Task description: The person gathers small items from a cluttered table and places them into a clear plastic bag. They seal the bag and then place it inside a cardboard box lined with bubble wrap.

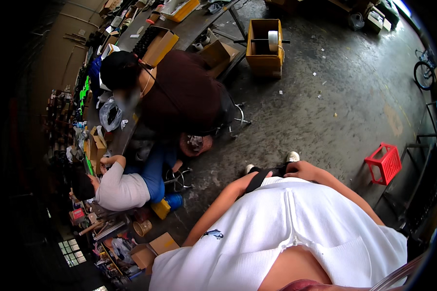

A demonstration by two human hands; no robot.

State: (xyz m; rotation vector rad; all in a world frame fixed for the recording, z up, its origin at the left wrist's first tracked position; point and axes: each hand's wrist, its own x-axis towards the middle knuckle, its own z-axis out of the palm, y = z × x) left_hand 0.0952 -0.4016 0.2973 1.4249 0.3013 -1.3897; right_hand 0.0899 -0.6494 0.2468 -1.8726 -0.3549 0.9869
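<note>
Both my hands are low at my waist, just past the hem of my white zipped top [257,213]. A broad black strap [258,180] crosses my left hand [267,175], and most of its fingers are hidden. To its right, my right hand [300,169] has its fingers bent in against dark cloth [278,170]; what they hold, if anything, is too small to make out. My white shoe [293,156] shows just beyond that hand.
At left, a person in a dark red top [184,92] and another in a light grey top [124,186] sit along a cluttered workbench [123,138]. A yellow box with a white roll [273,41] stands ahead. A red plastic stool [386,164] stands at right; scraps litter the floor.
</note>
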